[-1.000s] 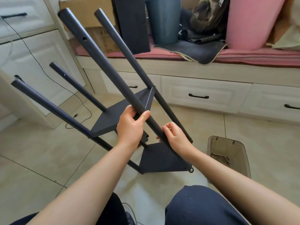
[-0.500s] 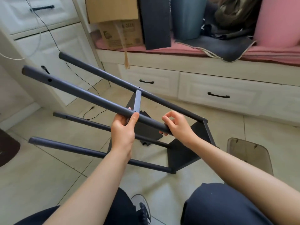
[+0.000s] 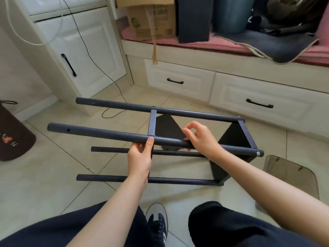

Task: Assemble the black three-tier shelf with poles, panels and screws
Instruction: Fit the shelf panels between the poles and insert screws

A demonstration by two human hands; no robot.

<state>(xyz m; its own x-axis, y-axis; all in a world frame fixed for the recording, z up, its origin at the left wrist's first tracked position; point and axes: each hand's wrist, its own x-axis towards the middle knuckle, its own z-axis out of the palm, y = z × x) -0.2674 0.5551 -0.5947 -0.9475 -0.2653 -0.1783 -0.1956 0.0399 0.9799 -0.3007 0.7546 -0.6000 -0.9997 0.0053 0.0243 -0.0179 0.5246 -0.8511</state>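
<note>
The black shelf frame lies on its side over the tiled floor, its several poles pointing left. Two panels are fixed to it: the middle panel and the end panel at the right. My left hand grips the near upper pole beside the middle panel's edge. My right hand holds the same pole further right, fingers curled over it. A screw head shows at that pole's right end. A loose black panel leans on the bench at the back.
A clear smoky plastic bin stands on the floor at the right. White drawers and a cabinet line the back, with a black cable trailing on the tiles. A dark mat lies at the left. My shoe sits below.
The frame has been tipped from leaning steeply upward to lying nearly level on its side, poles now pointing left. Both hands stayed on the near pole.
</note>
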